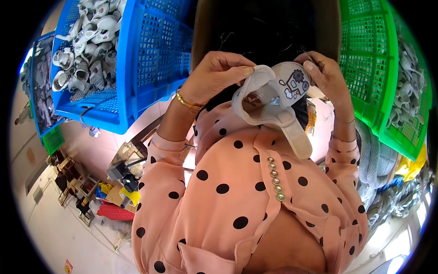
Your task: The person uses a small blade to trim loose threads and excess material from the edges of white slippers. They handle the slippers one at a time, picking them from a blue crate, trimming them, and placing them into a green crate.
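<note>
A small off-white fabric shoe upper (273, 98) is held up in front of my chest, its opening toward me. A grey and black cartoon print with a gear shape decorates its toe, and a strap (296, 137) hangs down loose toward my shirt. My left hand (223, 73), with a gold bangle at the wrist, pinches the upper's edge between thumb and finger. At the toe end, my right hand (321, 75) is closed with its thumb on the print's side. A thin dark item (311, 57) shows by the right fingers; its kind cannot be made out.
On the left, a blue plastic crate (150, 55) holds many similar white uppers (91, 45). A green crate (369, 64) with more uppers (406, 82) stands on the right. Beyond my hands is a dark surface (269, 27) with loose threads. Grey bundled material (374, 155) lies at the lower right.
</note>
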Available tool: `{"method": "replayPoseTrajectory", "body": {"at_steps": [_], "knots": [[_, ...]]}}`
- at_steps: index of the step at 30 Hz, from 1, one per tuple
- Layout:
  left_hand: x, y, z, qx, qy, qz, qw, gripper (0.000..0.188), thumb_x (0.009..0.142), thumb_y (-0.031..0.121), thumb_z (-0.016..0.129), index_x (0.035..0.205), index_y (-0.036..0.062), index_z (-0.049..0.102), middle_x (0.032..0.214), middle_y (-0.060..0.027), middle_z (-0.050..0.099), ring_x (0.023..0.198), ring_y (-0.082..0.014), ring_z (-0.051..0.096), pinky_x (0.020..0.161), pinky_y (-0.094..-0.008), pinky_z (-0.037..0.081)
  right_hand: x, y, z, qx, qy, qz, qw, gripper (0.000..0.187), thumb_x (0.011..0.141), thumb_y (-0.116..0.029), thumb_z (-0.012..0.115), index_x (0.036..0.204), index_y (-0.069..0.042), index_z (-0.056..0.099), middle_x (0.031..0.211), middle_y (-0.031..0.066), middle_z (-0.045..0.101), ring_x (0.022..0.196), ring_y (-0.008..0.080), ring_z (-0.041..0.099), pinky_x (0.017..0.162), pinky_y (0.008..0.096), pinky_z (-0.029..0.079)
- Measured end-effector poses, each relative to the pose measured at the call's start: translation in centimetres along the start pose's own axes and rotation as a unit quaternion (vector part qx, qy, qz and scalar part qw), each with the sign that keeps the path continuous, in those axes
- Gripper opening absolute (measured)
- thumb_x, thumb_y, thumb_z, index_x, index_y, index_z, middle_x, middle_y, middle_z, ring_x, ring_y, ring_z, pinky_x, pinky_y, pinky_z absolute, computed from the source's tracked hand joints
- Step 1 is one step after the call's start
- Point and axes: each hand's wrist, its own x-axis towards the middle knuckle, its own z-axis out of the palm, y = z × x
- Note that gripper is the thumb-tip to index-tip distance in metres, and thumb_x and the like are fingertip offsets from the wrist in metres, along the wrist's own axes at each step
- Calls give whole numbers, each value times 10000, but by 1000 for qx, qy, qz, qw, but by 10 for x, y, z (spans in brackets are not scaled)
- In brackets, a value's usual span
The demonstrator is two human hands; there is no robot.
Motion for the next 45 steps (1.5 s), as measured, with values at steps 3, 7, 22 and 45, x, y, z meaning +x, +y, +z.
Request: {"method": "replayPoseTrajectory", "body": {"at_steps": [3, 7, 22, 45], "knots": [[-1, 6, 2, 1, 22, 20, 1000, 176, 904, 129, 641, 1006, 7, 715, 822, -37, 692, 713, -59, 618, 658, -194, 524, -1, 6, -2, 15, -67, -2, 998, 457, 878, -393, 667, 1015, 43, 641, 709, 9, 578, 593, 62, 489, 533, 203, 404], [1, -2, -3, -7, 28, 44, 999, 190, 907, 145, 644, 1019, 8, 713, 825, -49, 697, 719, -70, 625, 652, -191, 523, -3, -6, 0, 88, -104, 64, 989, 465, 869, -403, 676, 1040, 29, 651, 731, -13, 589, 586, 32, 463, 524, 182, 385], [4, -15, -18, 164, 234, 104, 953, 551, 868, 196, 707, 1333, 19, 470, 1183, -178, 605, 1011, -216, 639, 847, -295, 537, -4, -14, 11, 51, 135, -67, 987, 285, 949, -267, 607, 873, 6, 588, 626, -44, 459, 546, 40, 339, 483, 205, 299], [19, -16, -4, -40, 206, 114, 971, 505, 919, 76, 602, 1374, -25, 407, 1127, -111, 629, 991, -155, 619, 834, -301, 555, -19, -30, 38, 66, 192, -45, 978, 165, 944, -163, 596, 914, -2, 583, 600, -15, 530, 509, 23, 468, 474, 191, 366]]}}
